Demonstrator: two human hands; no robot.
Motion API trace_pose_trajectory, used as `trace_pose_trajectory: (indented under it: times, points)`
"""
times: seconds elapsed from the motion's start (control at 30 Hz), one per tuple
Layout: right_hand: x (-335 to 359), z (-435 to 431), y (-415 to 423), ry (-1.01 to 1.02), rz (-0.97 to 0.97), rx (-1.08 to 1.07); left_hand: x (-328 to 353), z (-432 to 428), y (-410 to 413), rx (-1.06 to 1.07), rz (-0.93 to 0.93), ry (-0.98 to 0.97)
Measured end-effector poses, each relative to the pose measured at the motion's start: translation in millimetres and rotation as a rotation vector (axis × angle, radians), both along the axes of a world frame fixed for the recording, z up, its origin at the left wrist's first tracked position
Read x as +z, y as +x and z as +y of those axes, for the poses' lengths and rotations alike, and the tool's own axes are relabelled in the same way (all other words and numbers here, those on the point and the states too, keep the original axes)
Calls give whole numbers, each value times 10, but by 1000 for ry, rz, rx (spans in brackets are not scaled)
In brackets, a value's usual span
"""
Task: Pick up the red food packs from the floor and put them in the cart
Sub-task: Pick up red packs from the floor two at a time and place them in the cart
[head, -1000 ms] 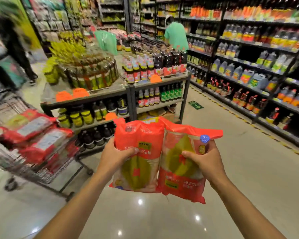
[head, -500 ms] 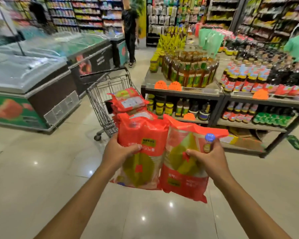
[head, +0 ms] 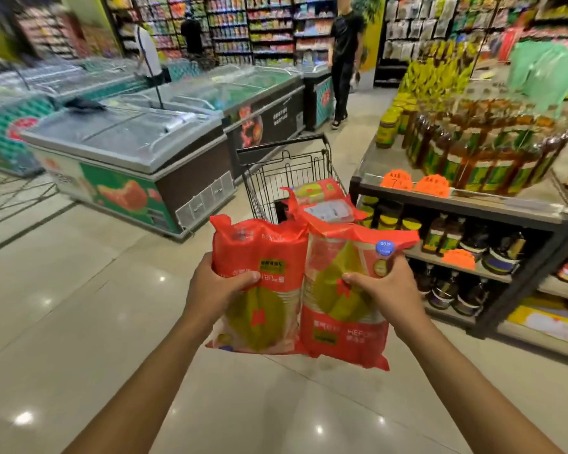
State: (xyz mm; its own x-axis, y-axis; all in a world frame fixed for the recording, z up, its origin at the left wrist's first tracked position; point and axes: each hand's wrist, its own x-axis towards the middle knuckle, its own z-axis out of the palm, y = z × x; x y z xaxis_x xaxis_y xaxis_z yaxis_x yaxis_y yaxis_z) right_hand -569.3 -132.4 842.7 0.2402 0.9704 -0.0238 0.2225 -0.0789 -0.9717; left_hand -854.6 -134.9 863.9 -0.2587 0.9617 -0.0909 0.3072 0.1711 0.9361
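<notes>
I hold two red food packs side by side in front of me, above the floor. My left hand (head: 218,288) grips the left red pack (head: 263,257) by its left edge. My right hand (head: 389,286) grips the right red pack (head: 341,326) by its right edge, under a blue sticker. Straight ahead, just beyond the packs, stands the wire shopping cart (head: 276,178) with its black handle toward the freezers. More red packs (head: 322,204) lie piled inside it, partly hidden by the ones I hold.
Chest freezers (head: 128,149) line the left side. A shelf unit (head: 466,204) of bottles and jars with orange price tags stands to the right of the cart. A person in black (head: 343,57) stands in the far aisle. Glossy tiled floor lies below.
The view has swung left: the cart went from my left side to straight ahead and closer. Both hands keep their hold on the two packs.
</notes>
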Motion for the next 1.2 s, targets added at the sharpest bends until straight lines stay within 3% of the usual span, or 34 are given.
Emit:
trace_pose_trajectory:
  times: [0.5,0.83,1.2]
  points:
    - [-86,2102,-1247,-56,-70,134,-240,1701,-1193,155,-21,-12]
    - [-165,3308,-1980,-139,-72,-94,-459,3575,-2028,-64,-107,-85]
    - [-552,4225,-1422,-150,124,-381,-642,5315,-1328,-365,-76,-111]
